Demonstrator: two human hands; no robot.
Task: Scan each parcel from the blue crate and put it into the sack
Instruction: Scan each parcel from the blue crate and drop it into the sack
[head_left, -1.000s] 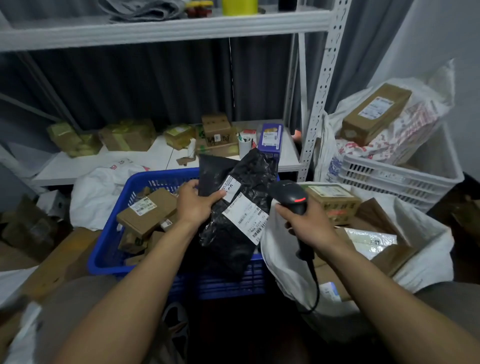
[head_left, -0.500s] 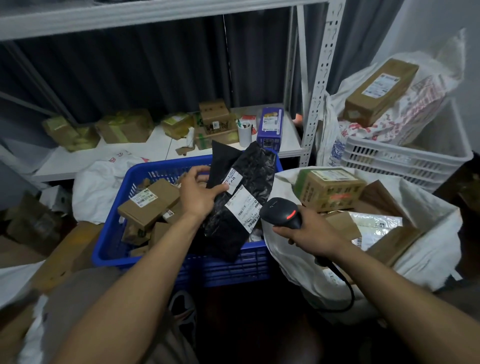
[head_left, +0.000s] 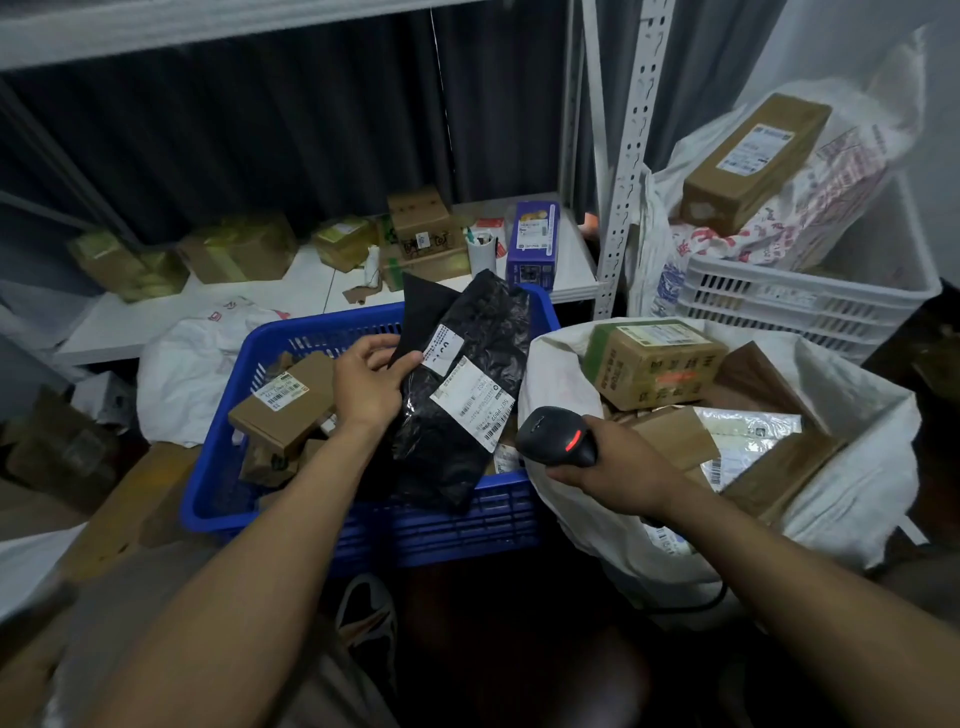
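1. Over the crate (head_left: 457, 519), the left hand (head_left: 371, 382) pinches a black parcel (head_left: 457, 415) by its left edge. The thumb is in front and the fingers (head_left: 376, 344) are curled behind, so the white label (head_left: 472, 402) faces the scanner.
2. The parcel stands tilted, its lower end draped over the crate's front wall. It is not yet in the sack (head_left: 561, 530), which gapes just right of the crate with boxes inside.
3. The right hand (head_left: 618, 467) is clamped round the scanner (head_left: 556, 436) handle. The head points left at the label with its red light on — probably mid-scan.
4. The left forearm reaches straight ahead with the wrist turned inward. The right forearm comes in from the lower right, and the hand hovers over the sack's rim — handy for a short drop.
5. A box (head_left: 288, 410) and others wait in the crate.
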